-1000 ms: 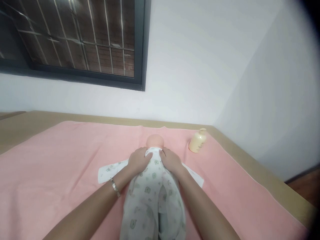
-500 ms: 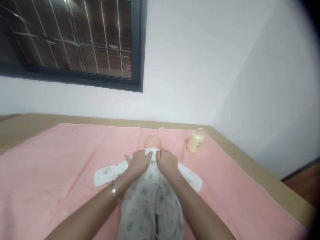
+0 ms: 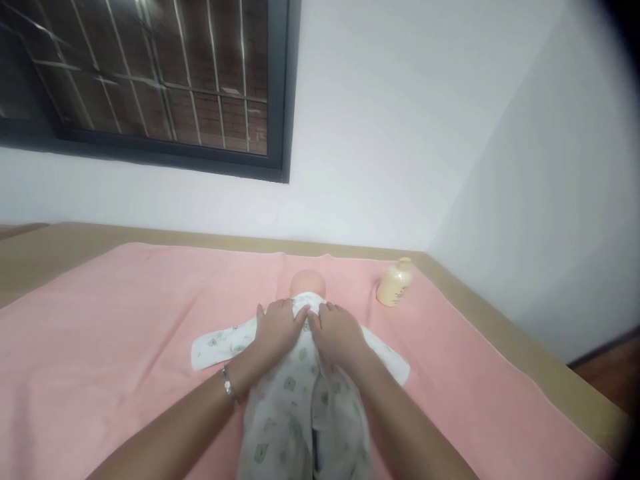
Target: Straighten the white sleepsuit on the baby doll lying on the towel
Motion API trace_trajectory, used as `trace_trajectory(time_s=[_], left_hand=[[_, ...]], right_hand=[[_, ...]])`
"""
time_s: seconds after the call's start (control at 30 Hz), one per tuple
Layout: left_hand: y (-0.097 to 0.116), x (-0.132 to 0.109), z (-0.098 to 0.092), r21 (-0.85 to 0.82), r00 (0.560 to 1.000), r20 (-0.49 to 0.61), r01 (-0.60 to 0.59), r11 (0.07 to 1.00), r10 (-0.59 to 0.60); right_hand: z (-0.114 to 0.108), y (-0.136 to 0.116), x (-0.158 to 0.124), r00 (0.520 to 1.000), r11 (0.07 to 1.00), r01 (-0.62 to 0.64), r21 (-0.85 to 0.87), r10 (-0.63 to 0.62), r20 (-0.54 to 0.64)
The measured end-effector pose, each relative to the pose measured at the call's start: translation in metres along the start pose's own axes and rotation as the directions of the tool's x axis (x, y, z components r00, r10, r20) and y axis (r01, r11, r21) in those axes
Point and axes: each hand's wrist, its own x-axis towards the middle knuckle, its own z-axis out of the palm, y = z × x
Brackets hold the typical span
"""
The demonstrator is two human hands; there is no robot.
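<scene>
A baby doll (image 3: 307, 281) lies on a pink cloth, its bald head at the far end. It is dressed in a white romper (image 3: 290, 387) printed with small green figures, and the sleeves stretch out to both sides. My left hand (image 3: 281, 327) rests flat on the upper left of the doll's body, thumb pointing inward. On the upper right lies my right hand (image 3: 340, 333), also flat with its fingers stretched out. The thumbs almost meet at the middle, just below the neck. Which way the doll's face points cannot be seen.
The pink cloth (image 3: 125, 313) covers most of a tan surface (image 3: 450, 303). A pale yellow pump bottle (image 3: 395, 285) stands at the back right. Behind are a white wall (image 3: 370, 133) and a dark-framed window (image 3: 280, 100) with metal bars.
My hands have flattened and their fingers have spread out on the doll's upper body, thumbs now closer together. The view has shifted slightly; doll and bottle stay in place.
</scene>
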Motion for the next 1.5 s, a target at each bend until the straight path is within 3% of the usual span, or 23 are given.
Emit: trace_trajectory(time_s=[0.17, 0.23, 0.33, 0.47, 0.57, 0.63, 0.87, 1.17, 1.37, 1.5], left_hand=[[0.01, -0.019, 0.003, 0.209, 0.986, -0.132, -0.069, 0.975, 0.098], [0.013, -0.024, 0.002, 0.257, 0.984, -0.138, -0.075, 0.964, 0.113], [0.012, -0.022, -0.002, 0.236, 0.99, -0.089, -0.084, 0.968, 0.108], [0.003, -0.007, -0.008, 0.072, 0.998, 0.037, -0.046, 0.996, 0.043], [-0.002, 0.001, -0.011, -0.015, 0.993, 0.103, -0.062, 0.998, 0.063], [-0.001, -0.001, -0.011, 0.0, 0.993, 0.082, -0.082, 0.997, 0.082], [0.015, -0.027, -0.005, 0.29, 0.985, -0.072, -0.131, 0.948, 0.158], [-0.002, -0.002, -0.014, -0.006, 0.991, 0.113, -0.075, 0.997, 0.075], [0.011, -0.021, -0.01, 0.232, 0.992, -0.004, -0.122, 0.965, 0.126], [0.013, -0.021, -0.012, 0.185, 0.992, 0.027, -0.127, 0.974, 0.125]], right_hand=[[0.011, 0.019, 0.02, 0.996, 0.985, -0.068, 0.157, 0.058, 0.064], [0.01, 0.025, 0.023, 0.994, 0.969, -0.057, 0.24, 0.033, 0.106], [-0.002, 0.022, 0.015, 0.991, 0.966, -0.032, 0.258, -0.002, 0.132], [-0.023, 0.006, -0.005, 0.994, 0.981, -0.003, 0.191, -0.018, 0.107], [-0.029, 0.0, -0.011, 0.994, 0.982, 0.024, 0.187, -0.043, 0.098], [-0.025, 0.003, -0.007, 0.994, 0.979, 0.0, 0.206, -0.023, 0.109], [-0.006, 0.021, 0.014, 0.991, 0.97, -0.033, 0.242, 0.0, 0.137], [-0.035, 0.0, -0.014, 0.993, 0.984, 0.017, 0.178, -0.038, 0.116], [-0.012, 0.018, 0.009, 0.991, 0.98, -0.036, 0.193, 0.01, 0.133], [0.0, 0.027, 0.019, 0.992, 0.979, -0.006, 0.202, -0.02, 0.127]])
